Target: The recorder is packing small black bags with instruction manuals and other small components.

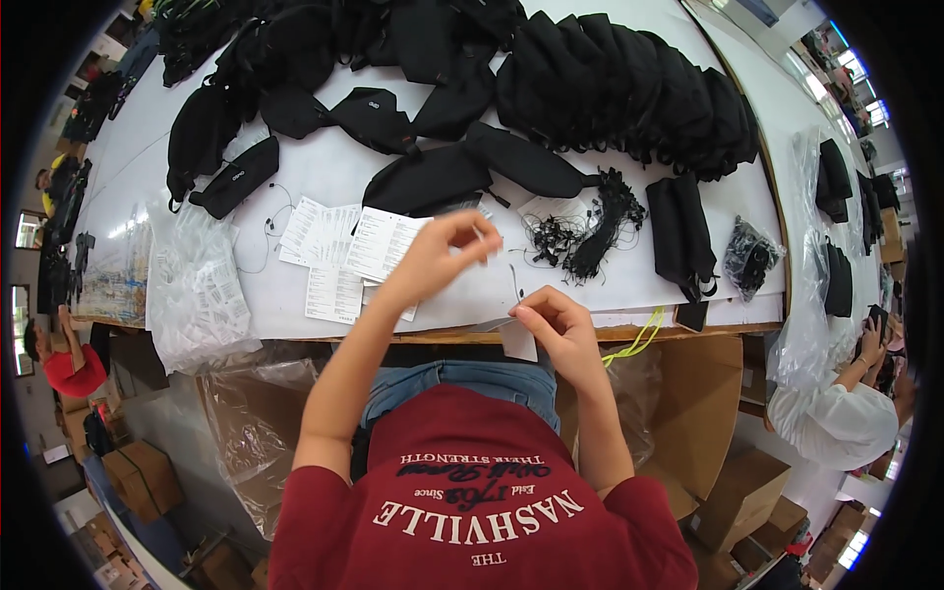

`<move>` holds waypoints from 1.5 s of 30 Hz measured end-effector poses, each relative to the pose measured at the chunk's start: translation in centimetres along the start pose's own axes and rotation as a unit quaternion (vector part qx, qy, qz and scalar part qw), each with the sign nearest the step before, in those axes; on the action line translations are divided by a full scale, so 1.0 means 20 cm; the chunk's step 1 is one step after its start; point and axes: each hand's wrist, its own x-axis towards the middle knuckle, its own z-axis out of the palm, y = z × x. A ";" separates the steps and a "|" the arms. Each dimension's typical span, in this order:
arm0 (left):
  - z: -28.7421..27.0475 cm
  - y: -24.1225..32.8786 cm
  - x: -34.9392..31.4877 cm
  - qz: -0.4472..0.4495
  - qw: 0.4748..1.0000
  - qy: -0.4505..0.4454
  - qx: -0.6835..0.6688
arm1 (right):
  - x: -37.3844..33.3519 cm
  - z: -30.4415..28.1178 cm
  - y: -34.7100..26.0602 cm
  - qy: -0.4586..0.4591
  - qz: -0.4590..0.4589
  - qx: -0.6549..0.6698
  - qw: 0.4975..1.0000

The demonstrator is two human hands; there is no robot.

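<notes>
My right hand (559, 324) is pinched at the table's front edge. Between its thumb and finger is a thin dark cord (516, 287), and a white hang tag (518, 341) hangs just below. My left hand (447, 252) is raised over the table with thumb and fingers curled together; slight blur hides what they hold, if anything. Under the left wrist lie stacks of white printed tags (382, 244). Beyond the right hand is a bundle of black tag strings (600, 231). Black pouches (428, 177) lie just past my left hand.
Black bags (629, 88) are piled across the back. A folded black bag (680, 231) and a bagged black bundle (752, 258) lie at right, near a phone (691, 316). A clear plastic bag of tags (202, 295) drapes over the left edge. Cardboard boxes (703, 413) stand below.
</notes>
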 end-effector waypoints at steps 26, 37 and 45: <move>0.01 0.14 -0.12 -0.062 0.997 0.035 -0.001 | 0.15 0.13 -0.03 0.221 -0.150 -0.134 0.954; 0.08 0.17 -0.23 -0.050 0.987 0.109 0.102 | 0.12 0.16 0.00 0.129 -0.195 -0.286 0.929; 0.10 0.14 -0.32 0.015 0.970 0.178 -0.165 | 0.08 0.09 -0.06 0.074 -0.065 0.145 0.985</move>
